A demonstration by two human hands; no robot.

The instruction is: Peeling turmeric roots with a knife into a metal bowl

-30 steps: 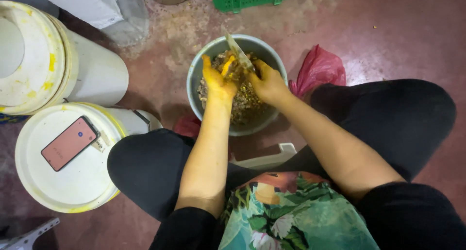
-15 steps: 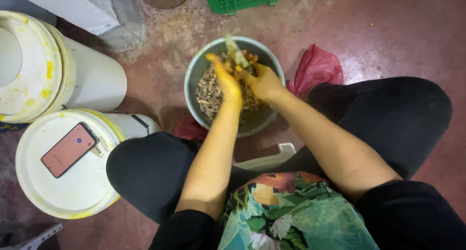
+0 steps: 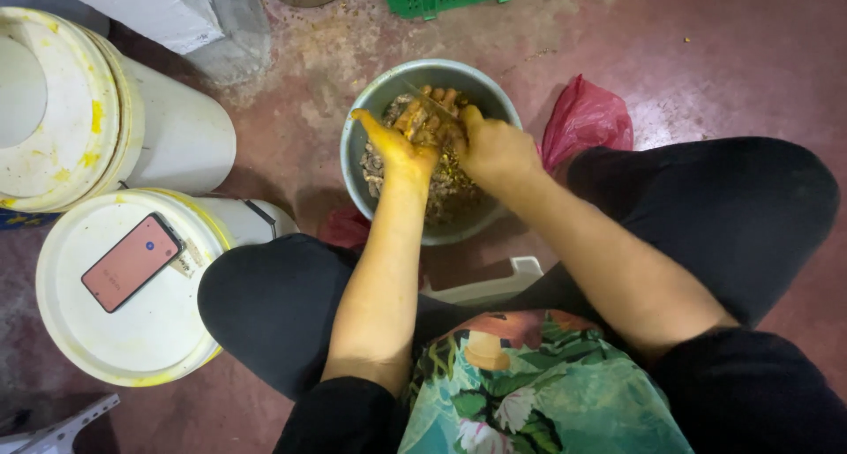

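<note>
Below, both hands work orange roots — over a peel-filled bowl.

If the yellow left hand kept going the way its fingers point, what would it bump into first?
The left hand points up and away over the grey bowl. It would probably first meet the orange root pieces heaped just past its fingertips, then the bowl's far rim. How high the hand sits above them is hard to judge.

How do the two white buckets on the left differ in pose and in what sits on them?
The upper bucket lies tilted, its yellow-stained lid bare and partly cut off by the frame. The lower bucket stands more upright under the camera, and a pinkish-red phone rests flat on its cleaner lid. Both are white, lidded and yellow-smeared, on the reddish floor.
</note>
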